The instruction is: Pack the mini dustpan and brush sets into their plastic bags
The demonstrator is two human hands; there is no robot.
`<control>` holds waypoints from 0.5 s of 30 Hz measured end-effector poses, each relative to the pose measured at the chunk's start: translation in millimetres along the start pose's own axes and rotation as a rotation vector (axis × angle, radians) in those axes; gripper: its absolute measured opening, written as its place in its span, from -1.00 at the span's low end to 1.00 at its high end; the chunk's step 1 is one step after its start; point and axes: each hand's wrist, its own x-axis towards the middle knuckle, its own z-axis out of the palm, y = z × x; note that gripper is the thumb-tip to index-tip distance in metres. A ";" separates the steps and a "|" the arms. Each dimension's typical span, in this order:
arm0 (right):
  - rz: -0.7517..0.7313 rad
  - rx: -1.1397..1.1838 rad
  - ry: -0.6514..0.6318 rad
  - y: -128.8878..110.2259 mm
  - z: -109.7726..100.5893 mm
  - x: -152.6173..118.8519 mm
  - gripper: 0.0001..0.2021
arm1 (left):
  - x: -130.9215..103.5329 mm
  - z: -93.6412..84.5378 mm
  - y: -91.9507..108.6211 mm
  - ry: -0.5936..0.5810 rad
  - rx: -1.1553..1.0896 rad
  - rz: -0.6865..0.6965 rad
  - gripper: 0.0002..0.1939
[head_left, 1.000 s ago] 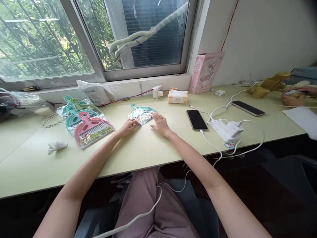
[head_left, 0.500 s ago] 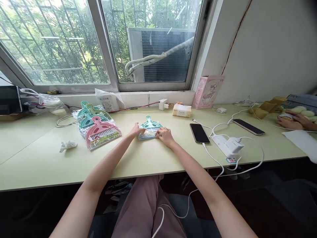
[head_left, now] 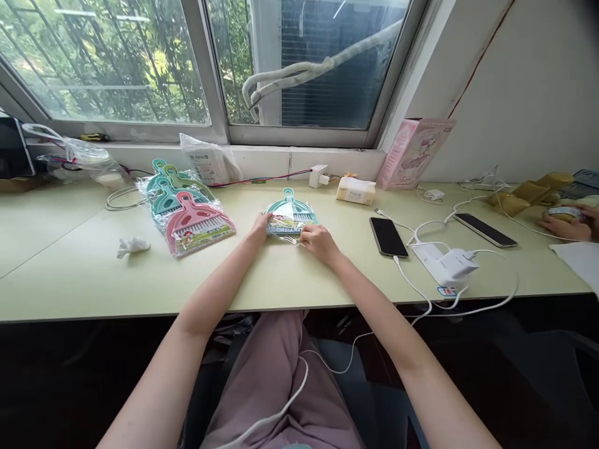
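Note:
A small teal dustpan and brush set (head_left: 291, 212) in clear plastic wrap lies on the table in front of me, handle pointing away. My left hand (head_left: 261, 227) grips its left edge, thumb on top of the wrap. At the lower right corner, my right hand (head_left: 320, 242) has its fingers closed on the plastic bag. The wrap is crinkled between both hands. To the left, more wrapped dustpan sets overlap in a pile, with a pink dustpan set (head_left: 199, 224) in front and a teal dustpan set (head_left: 163, 193) behind it.
A crumpled white tissue (head_left: 133, 247) lies at the left. Rightward are a tissue pack (head_left: 355, 190), a black phone (head_left: 388, 237), a power strip (head_left: 435, 265) with white cables, and a second phone (head_left: 485, 229). Another person's hand (head_left: 568, 227) is at the far right.
My view has tilted down and slightly left. The left hand now has its thumb over the set's edge, and the right hand pinches the wrap at the lower corner.

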 end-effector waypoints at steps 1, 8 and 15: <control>0.002 -0.002 -0.023 -0.6 0.2 -0.6 -0.80 | -2.1 1.4 -0.1 0.032 0.005 -0.002 -0.68; 0.219 -0.129 0.138 9.0 -3.5 -5.1 -0.68 | -16.7 14.6 7.7 0.082 -0.119 0.008 -0.67; 0.104 0.182 0.193 6.1 2.4 -3.9 -0.71 | -31.0 17.3 13.6 0.016 -0.266 0.049 -0.50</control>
